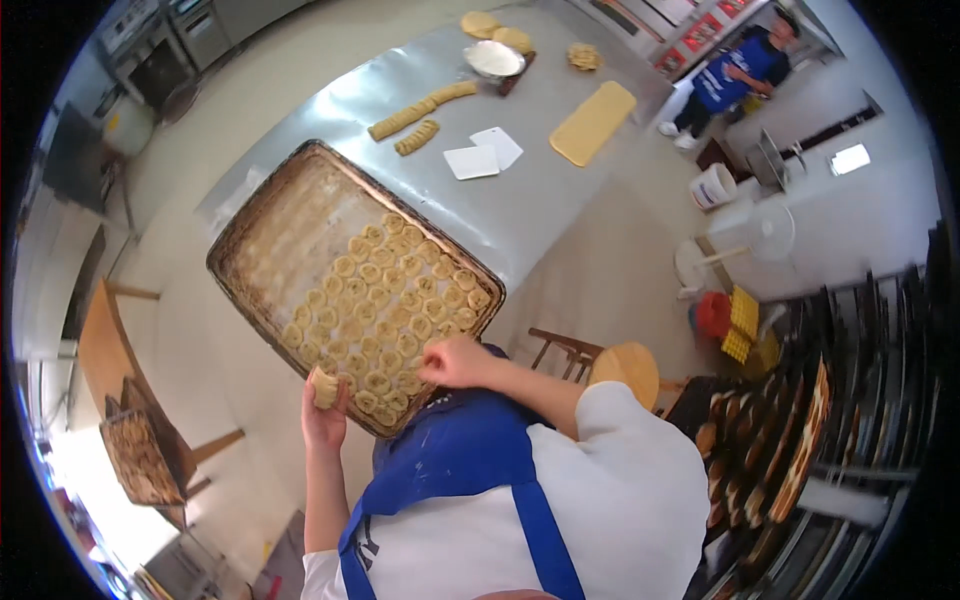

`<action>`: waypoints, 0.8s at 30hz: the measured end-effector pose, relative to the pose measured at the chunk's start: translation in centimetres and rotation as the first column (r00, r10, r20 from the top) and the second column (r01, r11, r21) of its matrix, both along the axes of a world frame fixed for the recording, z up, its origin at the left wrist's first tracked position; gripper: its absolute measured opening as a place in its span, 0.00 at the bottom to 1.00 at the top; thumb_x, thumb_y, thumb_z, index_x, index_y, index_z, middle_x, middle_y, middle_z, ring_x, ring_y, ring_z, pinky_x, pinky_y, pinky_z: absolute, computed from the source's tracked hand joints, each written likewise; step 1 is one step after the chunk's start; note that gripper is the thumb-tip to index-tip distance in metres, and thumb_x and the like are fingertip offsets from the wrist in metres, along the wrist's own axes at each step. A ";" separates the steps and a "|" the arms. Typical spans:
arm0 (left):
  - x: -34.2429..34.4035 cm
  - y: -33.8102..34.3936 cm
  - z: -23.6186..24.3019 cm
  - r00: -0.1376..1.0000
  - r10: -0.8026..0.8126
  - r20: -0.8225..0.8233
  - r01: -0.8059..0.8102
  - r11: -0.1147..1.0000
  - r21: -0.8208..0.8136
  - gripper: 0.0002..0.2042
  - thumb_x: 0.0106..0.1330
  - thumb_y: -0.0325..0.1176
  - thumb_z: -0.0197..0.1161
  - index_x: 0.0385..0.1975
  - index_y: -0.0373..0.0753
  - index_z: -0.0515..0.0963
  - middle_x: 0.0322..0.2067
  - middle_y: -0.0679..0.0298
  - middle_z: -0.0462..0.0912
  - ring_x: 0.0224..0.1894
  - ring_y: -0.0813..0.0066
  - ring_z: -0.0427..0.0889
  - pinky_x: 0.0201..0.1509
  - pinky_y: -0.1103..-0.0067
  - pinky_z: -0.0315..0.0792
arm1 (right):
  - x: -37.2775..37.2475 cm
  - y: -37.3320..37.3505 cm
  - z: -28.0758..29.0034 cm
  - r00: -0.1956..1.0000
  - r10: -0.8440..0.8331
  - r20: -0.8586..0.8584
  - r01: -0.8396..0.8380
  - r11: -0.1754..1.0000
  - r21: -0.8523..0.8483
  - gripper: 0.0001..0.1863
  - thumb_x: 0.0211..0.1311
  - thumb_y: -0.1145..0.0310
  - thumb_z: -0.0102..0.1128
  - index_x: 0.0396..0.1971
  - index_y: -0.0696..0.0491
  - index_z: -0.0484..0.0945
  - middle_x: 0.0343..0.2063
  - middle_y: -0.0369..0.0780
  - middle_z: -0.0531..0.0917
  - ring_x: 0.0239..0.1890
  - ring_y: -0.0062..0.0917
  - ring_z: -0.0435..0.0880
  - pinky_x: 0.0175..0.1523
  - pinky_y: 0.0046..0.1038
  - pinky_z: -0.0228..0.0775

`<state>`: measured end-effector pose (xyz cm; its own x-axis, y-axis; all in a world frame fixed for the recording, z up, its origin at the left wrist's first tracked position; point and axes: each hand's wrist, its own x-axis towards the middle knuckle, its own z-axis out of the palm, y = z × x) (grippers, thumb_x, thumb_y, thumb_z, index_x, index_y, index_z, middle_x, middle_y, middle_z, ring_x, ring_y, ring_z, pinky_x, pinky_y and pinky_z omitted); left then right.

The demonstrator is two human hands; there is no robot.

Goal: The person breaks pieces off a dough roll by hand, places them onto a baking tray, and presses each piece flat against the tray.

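Observation:
A large dark-rimmed baking tray (262, 190) lies tilted across the near edge of the metal table. Small round dough swirls (378, 290) cover its near and right part in rows, while the far left part is bare and floury. My left hand (326, 415), by the tray's near left edge, is closed around a short stack of sliced dough (325, 388). Over the tray's near right corner, my right hand (458, 362) has its fingers pinched together just above the swirls. Whatever those fingertips may hold is too small to make out.
On the metal table (350, 105) lie sliced dough rolls (420, 110), two white scrapers (472, 162), a flat dough sheet (593, 122) and a bowl of flour (494, 59). A round wooden stool (626, 372) stands at my right, near racks of trays (800, 450). Another person (735, 75) is at the far right.

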<state>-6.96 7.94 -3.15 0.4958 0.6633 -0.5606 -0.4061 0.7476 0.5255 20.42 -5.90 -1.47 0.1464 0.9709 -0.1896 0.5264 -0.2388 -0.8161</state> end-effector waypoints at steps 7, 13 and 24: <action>-2.0 3.3 0.2 0.983 -0.178 0.049 0.181 0.981 -0.074 0.22 0.71 0.42 0.54 0.62 0.47 0.65 0.56 0.59 0.73 0.57 0.61 0.74 0.62 0.68 0.70 | -8.2 -1.1 -0.4 0.975 0.178 0.134 -0.170 0.983 -0.067 0.23 0.52 0.45 0.63 0.19 0.53 0.77 0.19 0.45 0.80 0.25 0.43 0.80 0.31 0.40 0.72; -4.6 5.6 0.7 0.963 -0.225 0.146 0.250 0.950 -0.188 0.20 0.71 0.41 0.52 0.60 0.41 0.67 0.53 0.57 0.76 0.54 0.61 0.77 0.58 0.67 0.74 | -8.8 -1.6 -1.3 0.945 0.195 0.261 -0.175 0.979 -0.101 0.31 0.54 0.36 0.57 0.21 0.54 0.75 0.21 0.48 0.80 0.28 0.45 0.81 0.33 0.42 0.72; -2.7 23.1 0.6 0.935 -0.119 -0.334 0.303 0.759 0.576 0.18 0.62 0.33 0.65 0.50 0.35 0.75 0.45 0.64 0.80 0.47 0.77 0.78 0.52 0.78 0.73 | -4.1 -6.5 1.3 0.806 -0.415 0.421 0.507 0.852 -0.130 0.24 0.60 0.46 0.57 0.25 0.54 0.81 0.20 0.45 0.81 0.25 0.42 0.80 0.33 0.39 0.72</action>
<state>-9.70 31.03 -2.51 0.5607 0.8031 -0.2016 -0.0558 0.2796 0.9585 16.31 -12.40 -0.13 0.6678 0.7063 -0.2349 0.5522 -0.6817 -0.4800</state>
